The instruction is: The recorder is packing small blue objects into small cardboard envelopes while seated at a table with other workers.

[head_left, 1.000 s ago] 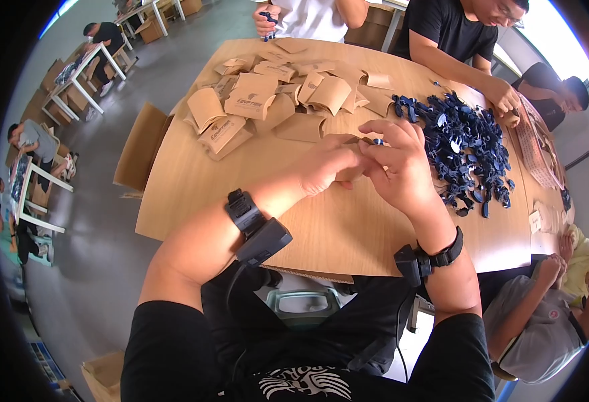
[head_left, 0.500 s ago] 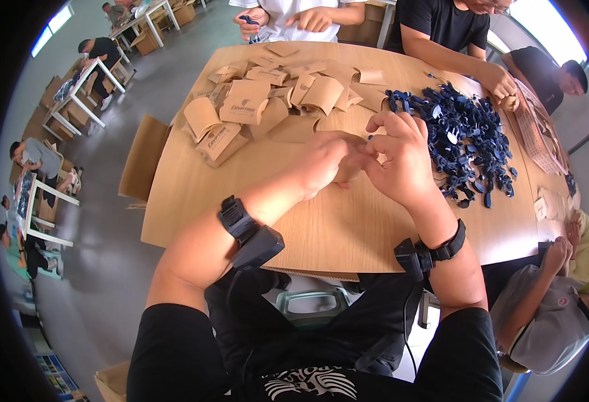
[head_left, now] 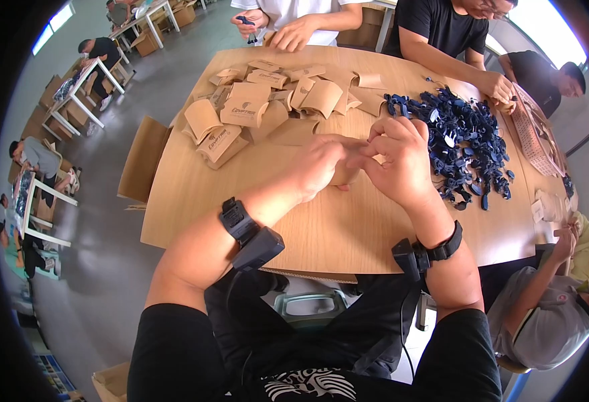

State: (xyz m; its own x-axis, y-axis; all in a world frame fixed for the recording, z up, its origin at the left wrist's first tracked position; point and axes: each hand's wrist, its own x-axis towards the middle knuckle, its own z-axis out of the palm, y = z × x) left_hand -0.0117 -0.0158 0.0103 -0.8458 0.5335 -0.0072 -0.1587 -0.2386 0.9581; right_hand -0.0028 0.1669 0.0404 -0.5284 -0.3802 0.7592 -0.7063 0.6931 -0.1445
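Above the middle of the wooden table point(head_left: 241, 221), my left hand point(head_left: 321, 166) is closed around a small brown cardboard box point(head_left: 345, 175), mostly hidden by the fingers. My right hand point(head_left: 398, 161) meets it from the right, its thumb and index finger pinched together at the box's upper end. Whether anything small sits in that pinch is hidden. Flat brown pillow-shaped boxes point(head_left: 246, 104) lie heaped beyond my left hand. Close to my right hand spreads a pile of small dark blue corded pieces point(head_left: 465, 141), too tangled to name surely.
Across the table, a person in white point(head_left: 291, 30) holds a dark blue piece, and another in black point(head_left: 442, 40) reaches toward a pink basket point(head_left: 535, 134). Someone in grey point(head_left: 542, 315) sits at the right. An open carton point(head_left: 145, 161) stands beside the table's left edge.
My right hand's fingers have curled in slightly, while both hands stay in nearly the same place. Across the table, the person in white has lowered a hand onto a brown box.
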